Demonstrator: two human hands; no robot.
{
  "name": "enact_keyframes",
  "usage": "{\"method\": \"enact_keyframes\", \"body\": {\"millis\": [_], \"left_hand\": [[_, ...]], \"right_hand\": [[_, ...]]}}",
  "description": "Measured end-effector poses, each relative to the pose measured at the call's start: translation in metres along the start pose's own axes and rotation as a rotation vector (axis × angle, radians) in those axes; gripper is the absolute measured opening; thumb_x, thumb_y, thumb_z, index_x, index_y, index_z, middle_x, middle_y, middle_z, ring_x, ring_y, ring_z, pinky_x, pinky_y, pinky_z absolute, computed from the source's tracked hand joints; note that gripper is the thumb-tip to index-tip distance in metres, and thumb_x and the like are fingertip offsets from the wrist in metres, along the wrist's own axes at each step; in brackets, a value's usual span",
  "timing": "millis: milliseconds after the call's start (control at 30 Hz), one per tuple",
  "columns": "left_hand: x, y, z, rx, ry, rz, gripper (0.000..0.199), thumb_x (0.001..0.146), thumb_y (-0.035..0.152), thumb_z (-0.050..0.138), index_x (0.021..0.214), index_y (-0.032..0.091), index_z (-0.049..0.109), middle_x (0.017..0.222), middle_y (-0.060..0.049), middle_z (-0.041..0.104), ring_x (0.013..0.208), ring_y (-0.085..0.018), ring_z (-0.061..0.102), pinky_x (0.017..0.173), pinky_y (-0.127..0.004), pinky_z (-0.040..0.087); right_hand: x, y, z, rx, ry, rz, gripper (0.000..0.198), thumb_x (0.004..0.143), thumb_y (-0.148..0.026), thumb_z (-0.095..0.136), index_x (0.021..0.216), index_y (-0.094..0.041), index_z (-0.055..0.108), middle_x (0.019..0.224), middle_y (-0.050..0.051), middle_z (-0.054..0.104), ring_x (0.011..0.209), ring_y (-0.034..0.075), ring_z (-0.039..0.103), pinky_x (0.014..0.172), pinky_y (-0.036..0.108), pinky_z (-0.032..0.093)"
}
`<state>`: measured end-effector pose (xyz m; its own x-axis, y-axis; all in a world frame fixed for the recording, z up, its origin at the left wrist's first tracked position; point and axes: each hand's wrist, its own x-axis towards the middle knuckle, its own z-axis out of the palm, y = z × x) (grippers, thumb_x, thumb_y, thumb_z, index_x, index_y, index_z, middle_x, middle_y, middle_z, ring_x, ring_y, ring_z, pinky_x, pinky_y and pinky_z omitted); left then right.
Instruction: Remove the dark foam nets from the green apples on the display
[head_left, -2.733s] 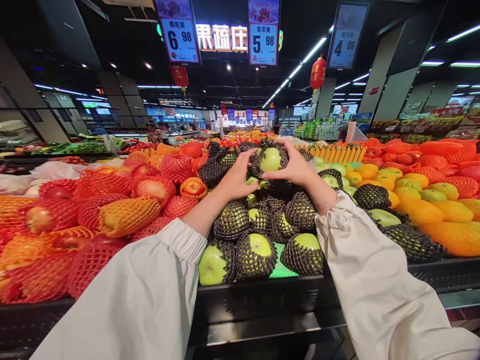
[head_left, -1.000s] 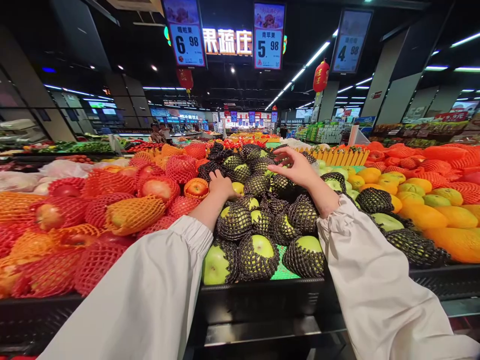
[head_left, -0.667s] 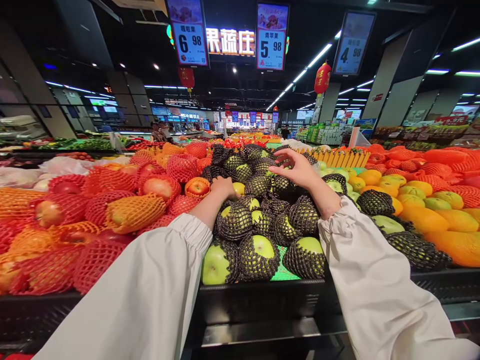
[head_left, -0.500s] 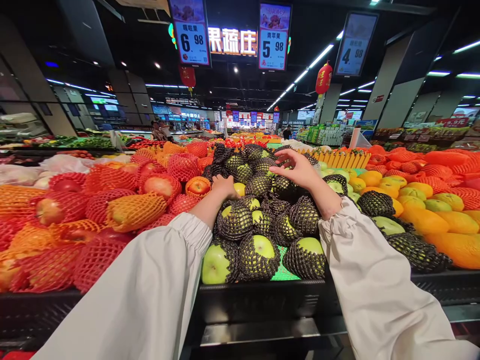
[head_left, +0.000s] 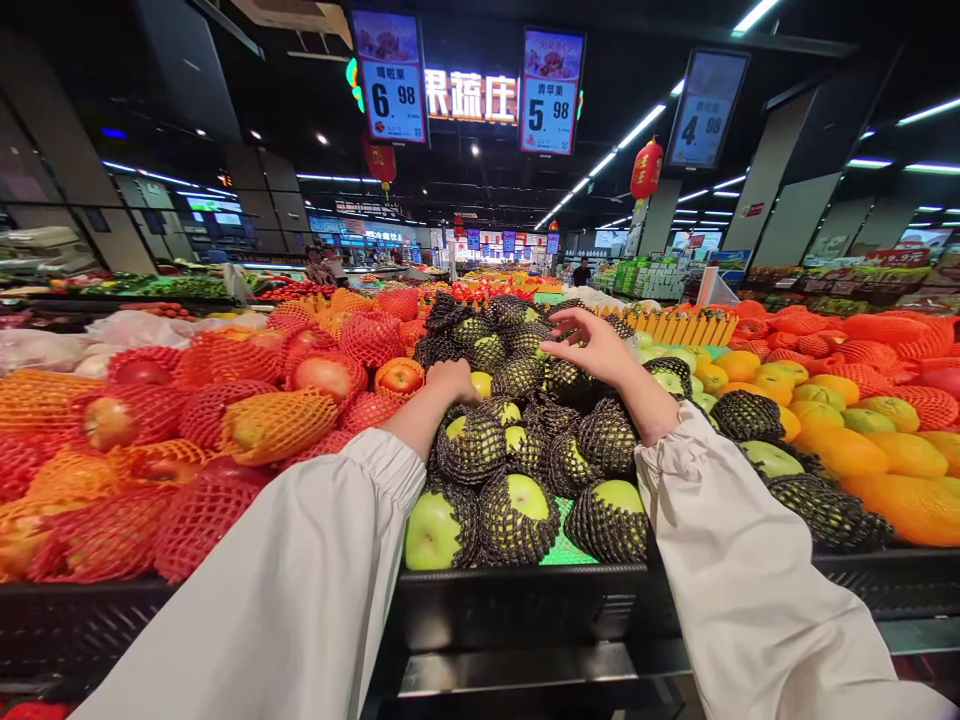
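Green apples in black foam nets [head_left: 474,447] fill the tray in front of me. My left hand [head_left: 452,381] reaches in at the tray's left side, its fingers curled down against a yellowish-green apple [head_left: 481,384]; the fingertips are mostly hidden. Over the right side of the pile, my right hand [head_left: 592,345] is open, thumb and fingers apart, with nothing in it. Below it lie more netted apples [head_left: 567,381]. At the front edge, one netted apple [head_left: 606,520] sits on a green liner [head_left: 568,548] that shows between the fruit.
Red apples in pink and orange nets [head_left: 217,412] are heaped on the left. To the right lie oranges [head_left: 840,440] and loose green fruit. A black display rim [head_left: 525,620] runs along the front. Price screens [head_left: 553,92] hang overhead; a person [head_left: 581,273] is far off.
The view has tilted up slightly. My left hand has turned a little, so fewer of its fingers show. My right hand stays nearly still above the apples.
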<state>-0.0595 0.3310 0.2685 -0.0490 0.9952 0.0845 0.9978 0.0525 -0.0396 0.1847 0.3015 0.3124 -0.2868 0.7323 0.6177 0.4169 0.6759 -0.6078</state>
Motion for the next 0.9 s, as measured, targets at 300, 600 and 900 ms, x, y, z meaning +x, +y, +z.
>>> {"method": "enact_keyframes", "body": {"millis": [300, 600, 900], "left_hand": [[0.004, -0.005, 0.003, -0.073, 0.018, -0.001, 0.077, 0.062, 0.049, 0.081, 0.131, 0.024, 0.06, 0.138, -0.016, 0.059, 0.128, -0.034, 0.055, 0.103, -0.04, 0.045], [-0.033, 0.02, -0.01, -0.232, 0.302, -0.171, 0.073, 0.065, 0.038, 0.08, 0.128, 0.014, 0.05, 0.139, -0.021, 0.044, 0.129, -0.036, 0.045, 0.098, -0.041, 0.048], [-0.035, 0.01, -0.016, -0.056, 0.55, -0.158, 0.067, 0.071, 0.028, 0.077, 0.13, 0.019, 0.046, 0.14, -0.017, 0.043, 0.126, -0.033, 0.044, 0.097, -0.037, 0.044]], "right_hand": [[0.001, 0.003, 0.001, 0.002, -0.024, 0.006, 0.054, 0.068, -0.047, 0.082, 0.11, -0.02, 0.061, 0.097, 0.005, 0.067, 0.075, 0.016, 0.06, 0.081, 0.042, 0.054], [0.003, 0.008, 0.001, -0.019, -0.086, 0.024, 0.054, 0.067, -0.048, 0.081, 0.108, -0.019, 0.062, 0.097, 0.005, 0.067, 0.073, 0.015, 0.058, 0.08, 0.042, 0.054], [0.002, 0.009, 0.001, -0.027, -0.061, 0.008, 0.049, 0.07, -0.045, 0.08, 0.108, -0.02, 0.063, 0.097, 0.006, 0.069, 0.074, 0.016, 0.061, 0.082, 0.045, 0.055]]}}
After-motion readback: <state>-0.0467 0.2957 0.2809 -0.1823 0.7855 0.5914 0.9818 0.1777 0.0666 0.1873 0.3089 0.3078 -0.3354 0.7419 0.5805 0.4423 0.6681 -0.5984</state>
